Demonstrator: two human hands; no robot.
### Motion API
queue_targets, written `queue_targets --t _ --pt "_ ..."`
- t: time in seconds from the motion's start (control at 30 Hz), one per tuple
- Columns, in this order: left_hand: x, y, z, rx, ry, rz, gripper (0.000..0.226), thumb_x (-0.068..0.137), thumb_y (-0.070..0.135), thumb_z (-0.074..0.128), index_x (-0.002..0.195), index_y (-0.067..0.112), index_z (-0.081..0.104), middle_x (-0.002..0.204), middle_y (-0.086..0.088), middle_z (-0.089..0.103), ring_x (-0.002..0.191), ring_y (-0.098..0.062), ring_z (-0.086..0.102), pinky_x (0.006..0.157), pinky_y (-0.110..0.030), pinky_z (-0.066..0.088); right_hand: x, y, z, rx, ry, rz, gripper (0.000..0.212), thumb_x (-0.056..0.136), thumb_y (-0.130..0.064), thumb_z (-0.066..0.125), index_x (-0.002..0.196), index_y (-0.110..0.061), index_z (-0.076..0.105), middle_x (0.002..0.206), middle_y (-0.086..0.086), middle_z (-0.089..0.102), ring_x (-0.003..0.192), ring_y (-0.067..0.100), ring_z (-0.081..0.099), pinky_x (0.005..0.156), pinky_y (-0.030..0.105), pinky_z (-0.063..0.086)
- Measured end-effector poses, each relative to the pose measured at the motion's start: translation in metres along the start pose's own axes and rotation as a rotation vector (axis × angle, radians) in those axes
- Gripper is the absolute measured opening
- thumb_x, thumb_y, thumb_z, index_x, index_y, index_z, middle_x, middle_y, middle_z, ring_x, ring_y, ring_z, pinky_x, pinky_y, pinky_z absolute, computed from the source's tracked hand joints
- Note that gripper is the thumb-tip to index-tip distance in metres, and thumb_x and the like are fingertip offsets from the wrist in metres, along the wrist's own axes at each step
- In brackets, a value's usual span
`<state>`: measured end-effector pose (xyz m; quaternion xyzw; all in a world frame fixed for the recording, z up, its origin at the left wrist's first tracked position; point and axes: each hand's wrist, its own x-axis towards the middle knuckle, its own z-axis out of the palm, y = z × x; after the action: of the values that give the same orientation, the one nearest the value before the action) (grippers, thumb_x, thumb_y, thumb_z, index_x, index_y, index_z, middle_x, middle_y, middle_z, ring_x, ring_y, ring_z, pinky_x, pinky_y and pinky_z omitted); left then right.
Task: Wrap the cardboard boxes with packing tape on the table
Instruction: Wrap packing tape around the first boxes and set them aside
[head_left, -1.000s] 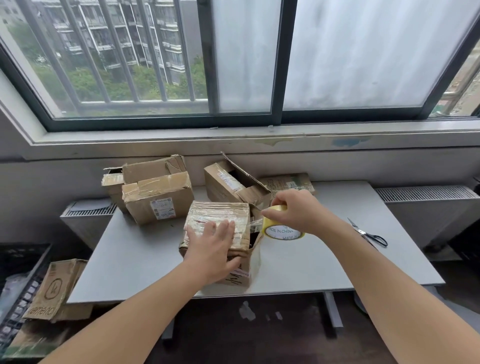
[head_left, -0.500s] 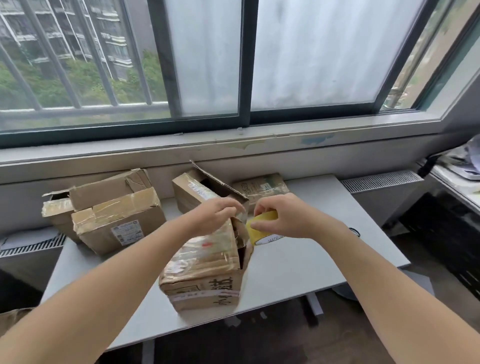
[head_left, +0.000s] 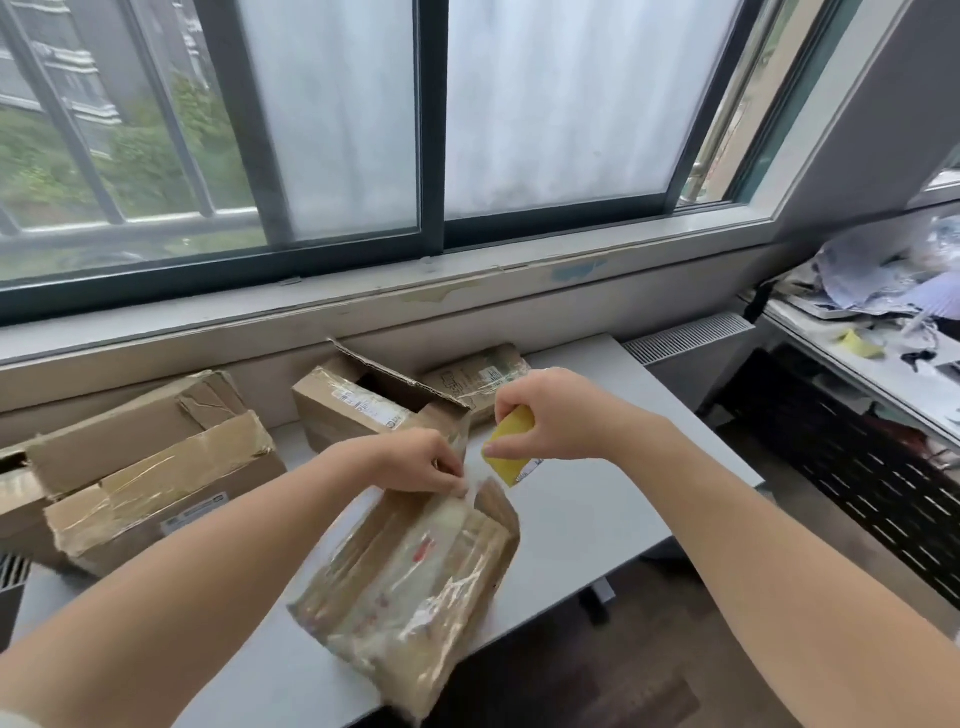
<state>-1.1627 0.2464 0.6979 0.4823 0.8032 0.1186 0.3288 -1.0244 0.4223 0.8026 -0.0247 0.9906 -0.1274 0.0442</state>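
Right grip (head_left: 558, 415) curled around a tape roll (head_left: 511, 452); left grip (head_left: 426, 462) pinched the tape end (head_left: 470, 487) on a box (head_left: 415, 566) at the bench's (head_left: 597, 519) front edge.

No legible text, shipping labels on left box (head_left: 156, 499) and open box (head_left: 343, 410) blurred, red print on near box (head_left: 415, 571) unreadable

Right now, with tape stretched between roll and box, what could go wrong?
1. The front box sits at the near edge of the table, with one corner seemingly overhanging. A pull on the tape could slide it off.
2. The left hand pinches the tape end close to the tape roll in the right hand. The short span may twist and stick to itself.
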Motion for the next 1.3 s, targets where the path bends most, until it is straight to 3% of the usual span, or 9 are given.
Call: queue_targets --t 0.1,0.17,0.23,0.37,0.53,0.8,0.9,1.07,1.3 --pt "-0.013 -0.013 0.007 -0.166 -0.042 -0.028 0.019 0.100 0.032 0.064 0.100 0.051 0.063 0.088 0.014 0.061 0.078 -0.003 0.055 0.073 -0.014 0.043 0.013 -0.009 0.008 -0.005 0.029 -0.043 0.032 0.084 -0.055 0.073 0.081 -0.030 0.054 0.083 -0.010 0.061 0.088 0.016 0.049 0.076 0.032 0.039" --pt "-0.021 -0.023 0.020 -0.343 -0.018 -0.055 0.044 0.096 0.027 0.067 0.124 0.056 0.049 0.109 0.006 0.062 0.095 -0.010 0.059 0.091 -0.021 0.049 0.018 -0.013 0.010 0.008 0.023 -0.063 0.033 0.085 -0.055 0.072 0.080 -0.030 0.052 0.080 -0.013 0.056 0.088 0.016 0.046 0.079 0.035 0.040" --pt "-0.028 -0.029 0.032 -0.464 0.030 -0.066 0.059 0.089 0.026 0.069 0.133 0.051 0.039 0.125 0.007 0.058 0.111 -0.011 0.061 0.104 -0.032 0.050 0.020 -0.016 0.010 0.008 0.011 -0.087 0.033 0.085 -0.056 0.072 0.080 -0.030 0.051 0.079 -0.014 0.054 0.088 0.016 0.046 0.081 0.038 0.043" --pt "-0.042 -0.020 0.050 -0.869 -0.078 -0.016 0.059 0.100 -0.001 0.050 0.137 0.045 0.045 0.132 0.004 0.062 0.111 -0.005 0.066 0.097 -0.025 0.054 0.028 -0.019 0.011 0.024 -0.017 -0.126 0.033 0.084 -0.057 0.072 0.080 -0.033 0.051 0.082 -0.013 0.055 0.088 0.016 0.048 0.082 0.041 0.047" --pt "-0.047 -0.018 0.063 -1.249 -0.099 -0.039 0.049 0.090 0.037 0.043 0.133 0.028 0.065 0.123 -0.011 0.070 0.109 -0.025 0.069 0.094 -0.036 0.057 0.037 -0.019 0.011 0.044 -0.028 -0.155 0.037 0.078 -0.069 0.064 0.080 -0.033 0.054 0.083 -0.011 0.057 0.087 0.015 0.051 0.080 0.042 0.049" --pt "-0.035 -0.026 0.044 -1.225 0.034 -0.201 0.040 0.106 0.043 0.041 0.120 0.015 0.066 0.099 -0.007 0.075 0.090 -0.018 0.072 0.085 -0.033 0.058 0.054 -0.032 0.009 0.100 -0.028 -0.218 0.029 0.086 -0.051 0.075 0.083 -0.031 0.054 0.084 -0.015 0.055 0.089 0.011 0.047 0.076 0.028 0.039" --pt "-0.029 -0.029 0.030 -1.204 0.006 -0.216 0.033 0.102 0.040 0.054 0.115 0.013 0.067 0.099 -0.009 0.074 0.091 -0.021 0.070 0.095 -0.039 0.055 0.064 -0.039 0.008 0.095 -0.025 -0.240 0.031 0.086 -0.054 0.074 0.086 -0.027 0.058 0.088 -0.011 0.058 0.090 0.012 0.048 0.074 0.026 0.039" --pt "-0.027 -0.019 0.018 -1.188 -0.069 -0.162 0.028 0.107 0.032 0.043 0.102 0.017 0.067 0.084 0.004 0.075 0.078 -0.011 0.070 0.078 -0.026 0.056 0.071 -0.040 0.001 0.089 -0.047 -0.257 0.030 0.086 -0.054 0.074 0.084 -0.029 0.058 0.086 -0.013 0.057 0.087 0.010 0.048 0.074 0.027 0.041" --pt "-0.025 -0.022 0.059 -1.246 -0.224 -0.028 0.038 0.099 0.038 0.048 0.114 0.016 0.075 0.123 -0.005 0.069 0.115 -0.020 0.061 0.110 -0.033 0.045 0.070 -0.030 0.015 0.023 -0.168 -0.242 0.042 0.077 -0.068 0.071 0.070 -0.034 0.048 0.076 -0.008 0.058 0.079 0.012 0.054 0.069 0.039 0.050"
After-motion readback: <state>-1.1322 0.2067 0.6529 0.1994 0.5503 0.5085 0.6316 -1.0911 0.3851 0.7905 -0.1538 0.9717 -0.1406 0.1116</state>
